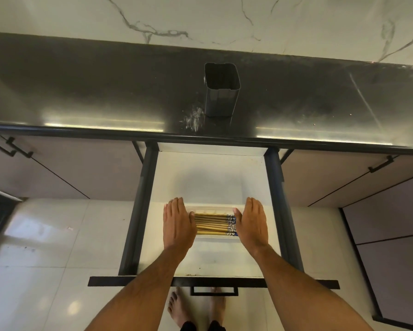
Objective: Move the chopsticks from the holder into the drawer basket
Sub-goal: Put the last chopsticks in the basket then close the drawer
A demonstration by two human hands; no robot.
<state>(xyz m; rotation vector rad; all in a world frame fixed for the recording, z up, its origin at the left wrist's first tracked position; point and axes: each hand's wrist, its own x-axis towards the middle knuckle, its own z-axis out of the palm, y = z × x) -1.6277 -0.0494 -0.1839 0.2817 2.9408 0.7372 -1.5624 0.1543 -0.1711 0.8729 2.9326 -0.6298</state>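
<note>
Both hands sit low in the frame's centre, flat and open with fingers pressed together: the left hand (178, 223) and right hand (251, 223) bracket the ends of the chopsticks (215, 224), gripping nothing. The chopsticks lie side by side in the clear drawer basket (215, 240) inside the open drawer (210, 182). Squaring them probably goes best with gentle, even inward nudges from both palms. Farther up, the dark holder (221, 91) stands on the table (81, 91), apparently empty.

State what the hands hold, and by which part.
Left hand and right hand press flat against the two short ends of the clear basket of chopsticks; nothing is lifted.
</note>
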